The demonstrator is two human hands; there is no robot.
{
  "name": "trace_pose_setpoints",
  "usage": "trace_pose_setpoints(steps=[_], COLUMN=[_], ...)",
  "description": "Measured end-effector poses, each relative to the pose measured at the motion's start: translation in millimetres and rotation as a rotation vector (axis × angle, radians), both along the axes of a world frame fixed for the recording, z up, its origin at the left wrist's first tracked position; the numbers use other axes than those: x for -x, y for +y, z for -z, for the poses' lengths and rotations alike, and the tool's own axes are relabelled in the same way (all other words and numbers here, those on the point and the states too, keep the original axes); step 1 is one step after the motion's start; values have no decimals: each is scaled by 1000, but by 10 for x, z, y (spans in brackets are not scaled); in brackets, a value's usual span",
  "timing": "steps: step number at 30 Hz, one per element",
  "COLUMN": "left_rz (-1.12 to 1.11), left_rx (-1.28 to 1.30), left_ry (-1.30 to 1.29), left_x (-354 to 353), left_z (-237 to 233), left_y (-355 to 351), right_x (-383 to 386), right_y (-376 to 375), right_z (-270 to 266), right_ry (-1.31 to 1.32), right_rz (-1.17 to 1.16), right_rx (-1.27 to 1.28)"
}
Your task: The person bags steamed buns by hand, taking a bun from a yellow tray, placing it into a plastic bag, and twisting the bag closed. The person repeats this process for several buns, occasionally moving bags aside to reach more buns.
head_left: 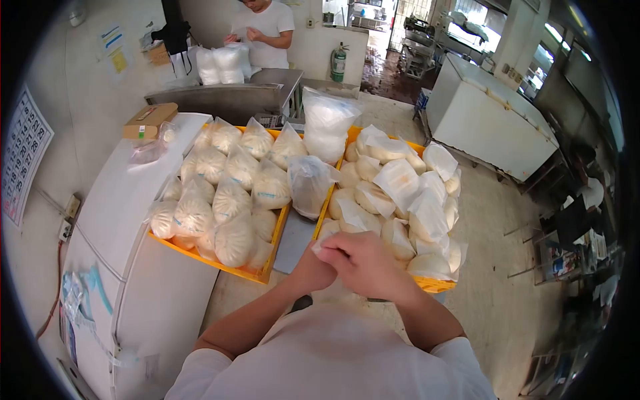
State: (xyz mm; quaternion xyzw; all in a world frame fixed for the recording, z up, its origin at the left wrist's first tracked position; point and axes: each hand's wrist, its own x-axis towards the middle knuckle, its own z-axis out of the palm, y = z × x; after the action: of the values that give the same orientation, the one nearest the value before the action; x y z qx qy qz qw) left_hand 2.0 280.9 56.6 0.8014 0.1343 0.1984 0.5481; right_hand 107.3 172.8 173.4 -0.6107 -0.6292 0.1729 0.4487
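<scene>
Both of my hands meet in front of my chest, near the inner corners of two orange crates. My left hand is partly covered by my right hand. Fingers of both are closed around a small whitish piece, too small to name. Bagged buns in clear plastic fill the left crate. In the right crate are piled buns with white paper. A clear bag of white contents and a greyish plastic bag sit between the crates.
A co-worker in a white shirt stands behind a metal counter with stacked white bags. A brown box lies on the white surface at left. A large white chest stands back right, near a fire extinguisher.
</scene>
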Motion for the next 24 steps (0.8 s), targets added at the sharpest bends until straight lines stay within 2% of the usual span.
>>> trace_pose_setpoints(steps=[2,3,6,8,10,11,13,15,17,18,20,22,24], left_rz=[-17,-35,-106,-147,-145,-133,-145,-142,-146,-187,-261,-217,-285], left_rx=[195,182,140,164,301,401,418,441,478,474,443,70,73], left_ry=[100,85,17,-27,5,35,-4,-44,-104,-206,-420,-494,-416], left_x=[117,164,231,165,31,-25,-55,-44,49,50,31,25,116], left_z=[-339,-423,-549,-573,-535,-508,-531,-685,-1155,-1258,-1386,-1210,-1233], left_y=[-110,-164,-303,-364,-390,-371,-309,-245,-307,-355,-378,-282,-308], right_x=[-302,-501,-1042,-764,-447,-279,-380,-897,-1499,-1673,-1808,-1427,-1040], right_y=[-191,-284,-351,-441,-495,-613,-723,-969,-1313,-1407,-1426,-1163,-763], right_z=[20,49,724,1087,1031,708,732,564,266,175,222,734,1209], right_ry=[447,668,953,1112,1384,1574,1591,1565,1489,1431,1328,1628,1766], right_rz=[57,83,37,-93,-274,-389,-364,-377,-592,-687,-733,-292,-485], right_rx=[46,71,91,238,307,298,146,-161,-581,-639,-550,-211,356])
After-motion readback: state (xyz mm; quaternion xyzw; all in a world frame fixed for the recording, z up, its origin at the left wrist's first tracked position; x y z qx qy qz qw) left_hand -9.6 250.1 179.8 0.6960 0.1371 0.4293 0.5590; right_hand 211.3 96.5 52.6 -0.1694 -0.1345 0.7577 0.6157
